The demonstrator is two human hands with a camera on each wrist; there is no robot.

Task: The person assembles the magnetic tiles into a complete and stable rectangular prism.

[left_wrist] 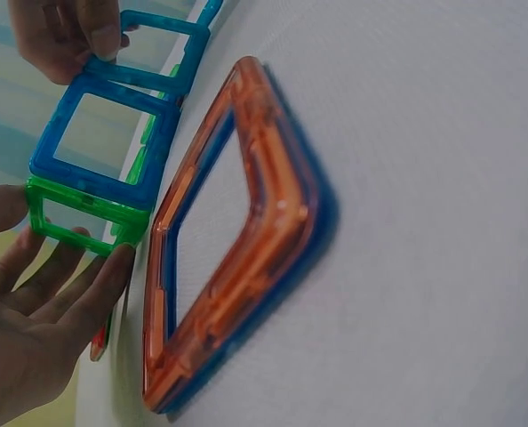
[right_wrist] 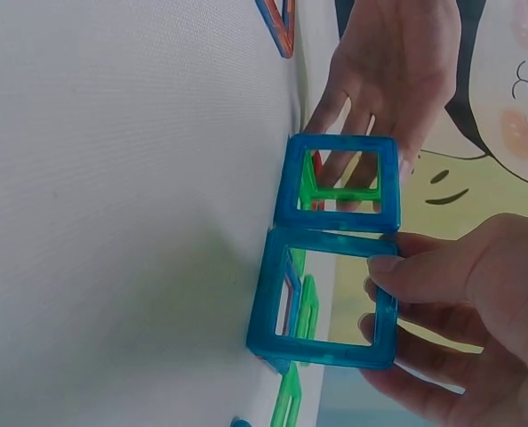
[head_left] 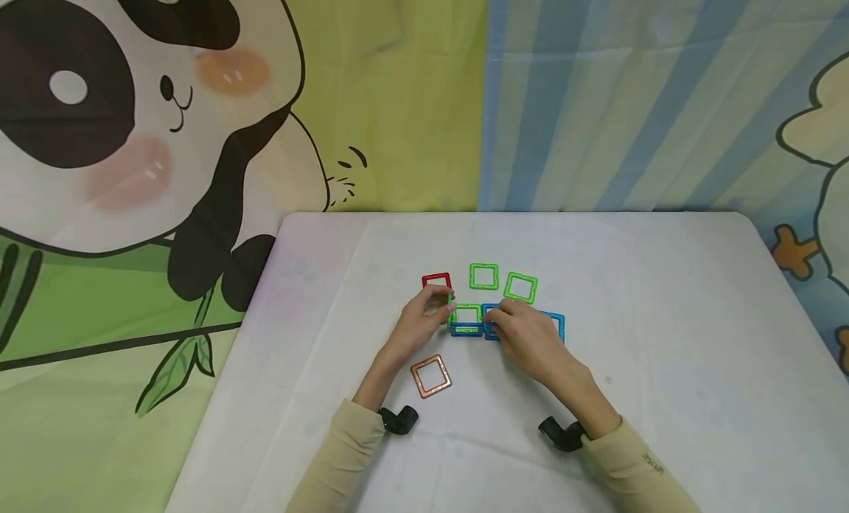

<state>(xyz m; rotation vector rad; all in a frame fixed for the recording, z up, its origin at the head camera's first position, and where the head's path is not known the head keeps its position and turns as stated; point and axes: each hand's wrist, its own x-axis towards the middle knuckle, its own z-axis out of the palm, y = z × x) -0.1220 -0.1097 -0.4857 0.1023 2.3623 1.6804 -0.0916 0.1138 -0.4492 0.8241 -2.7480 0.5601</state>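
Square see-through magnetic tiles form a small row in front of me. My left hand (head_left: 419,320) holds an upright green tile (left_wrist: 86,203) at the row's left end, thumb at its top edge and fingers along its outer side. Joined to it stands an upright blue tile (right_wrist: 286,182), with a flat green tile (head_left: 467,305) behind. My right hand (head_left: 533,340) pinches the far-from-table edge of a second upright blue tile (right_wrist: 264,285), thumb on the near face and fingers behind. These two blue tiles stand side by side. Another blue tile (head_left: 562,327) shows beyond the right hand.
An orange tile (head_left: 417,382) lies near the left forearm, with a blue layer under it in the left wrist view. Behind the row are a red tile (head_left: 436,276) and two green tiles, one left (head_left: 484,287) and one right (head_left: 524,276). White cloth covers the table (head_left: 663,314).
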